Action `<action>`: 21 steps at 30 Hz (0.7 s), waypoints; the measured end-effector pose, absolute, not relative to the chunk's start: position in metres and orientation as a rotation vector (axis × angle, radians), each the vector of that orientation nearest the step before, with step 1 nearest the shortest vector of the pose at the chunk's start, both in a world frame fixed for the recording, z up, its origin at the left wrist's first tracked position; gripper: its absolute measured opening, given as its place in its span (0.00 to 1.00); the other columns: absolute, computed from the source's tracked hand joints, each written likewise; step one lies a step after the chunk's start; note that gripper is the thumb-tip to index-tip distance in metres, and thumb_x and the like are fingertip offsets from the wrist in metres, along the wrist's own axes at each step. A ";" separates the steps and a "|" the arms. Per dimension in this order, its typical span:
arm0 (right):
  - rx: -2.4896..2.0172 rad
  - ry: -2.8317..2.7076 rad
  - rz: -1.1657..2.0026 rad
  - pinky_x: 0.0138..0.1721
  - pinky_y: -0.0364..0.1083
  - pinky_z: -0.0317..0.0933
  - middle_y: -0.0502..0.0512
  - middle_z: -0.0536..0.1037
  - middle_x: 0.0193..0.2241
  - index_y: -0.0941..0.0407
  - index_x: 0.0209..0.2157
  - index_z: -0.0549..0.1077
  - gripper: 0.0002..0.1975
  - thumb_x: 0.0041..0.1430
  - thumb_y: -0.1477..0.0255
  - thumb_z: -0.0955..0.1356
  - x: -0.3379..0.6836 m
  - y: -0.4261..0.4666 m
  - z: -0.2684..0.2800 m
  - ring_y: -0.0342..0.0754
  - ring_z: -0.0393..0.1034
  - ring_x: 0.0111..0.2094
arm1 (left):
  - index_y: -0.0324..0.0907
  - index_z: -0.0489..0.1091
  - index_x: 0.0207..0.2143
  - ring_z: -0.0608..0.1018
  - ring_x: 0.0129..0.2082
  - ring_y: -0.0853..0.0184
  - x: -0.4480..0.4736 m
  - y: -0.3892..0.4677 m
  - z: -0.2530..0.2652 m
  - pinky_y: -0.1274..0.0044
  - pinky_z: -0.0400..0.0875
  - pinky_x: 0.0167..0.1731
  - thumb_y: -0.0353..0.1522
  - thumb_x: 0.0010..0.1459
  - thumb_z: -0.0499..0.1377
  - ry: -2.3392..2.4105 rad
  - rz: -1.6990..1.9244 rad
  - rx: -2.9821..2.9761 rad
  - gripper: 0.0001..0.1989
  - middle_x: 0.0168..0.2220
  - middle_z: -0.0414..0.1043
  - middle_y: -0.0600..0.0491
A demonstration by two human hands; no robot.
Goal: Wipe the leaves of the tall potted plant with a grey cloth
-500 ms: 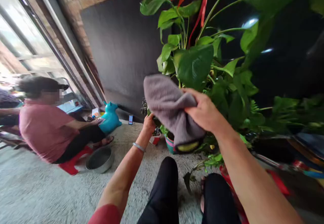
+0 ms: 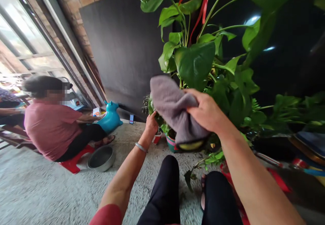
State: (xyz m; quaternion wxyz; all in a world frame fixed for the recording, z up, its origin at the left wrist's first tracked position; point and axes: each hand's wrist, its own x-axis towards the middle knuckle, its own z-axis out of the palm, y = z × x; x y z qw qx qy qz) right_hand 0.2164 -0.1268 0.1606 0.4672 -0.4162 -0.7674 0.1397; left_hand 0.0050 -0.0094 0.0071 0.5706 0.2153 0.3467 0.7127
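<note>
A grey-purple cloth (image 2: 170, 106) hangs from my right hand (image 2: 205, 111), whose fingers are closed on its bunched edge. Its lower end has a dark rim with a yellow patch. My left hand (image 2: 151, 124), with a bangle at the wrist, pinches a green leaf (image 2: 150, 104) just left of the cloth; the cloth hides most of that leaf. Behind both hands rises a leafy potted plant (image 2: 194, 62) with broad green leaves. Below the cloth, part of a green and pink pot (image 2: 171, 143) shows.
To the left, a person in a pink shirt (image 2: 50, 126) sits on a red stool (image 2: 76, 160). Near them are a grey basin (image 2: 101, 159) and a blue animal-shaped toy (image 2: 111, 118). A phone (image 2: 131, 119) leans against the dark panel (image 2: 122, 55). Trailing stems (image 2: 195, 170) lie near my feet.
The cloth and my right hand have shifted slightly right. My left hand has moved a little right and up, still pinching the leaf. The view has shifted slightly.
</note>
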 end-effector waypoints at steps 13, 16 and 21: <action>-1.083 -1.919 0.589 0.55 0.50 0.73 0.53 0.86 0.50 0.52 0.57 0.79 0.30 0.53 0.84 0.66 0.215 -0.150 0.109 0.53 0.81 0.50 | 0.38 0.79 0.43 0.85 0.46 0.57 -0.002 -0.020 0.022 0.68 0.78 0.53 0.33 0.64 0.61 0.719 1.611 0.323 0.09 0.36 0.84 0.47; -1.026 -1.671 0.229 0.61 0.56 0.69 0.56 0.84 0.54 0.54 0.60 0.76 0.29 0.57 0.82 0.67 0.216 -0.123 0.152 0.56 0.78 0.55 | 0.39 0.80 0.47 0.85 0.51 0.56 0.004 -0.020 0.024 0.67 0.77 0.56 0.31 0.64 0.61 0.637 1.676 0.316 0.11 0.41 0.85 0.47; -1.411 -1.818 0.388 0.65 0.64 0.64 0.71 0.80 0.58 0.62 0.65 0.71 0.34 0.57 0.86 0.64 0.177 -0.101 0.112 0.64 0.75 0.60 | 0.39 0.79 0.48 0.85 0.49 0.58 0.012 -0.021 0.018 0.69 0.78 0.55 0.30 0.65 0.61 0.648 1.667 0.291 0.12 0.41 0.85 0.48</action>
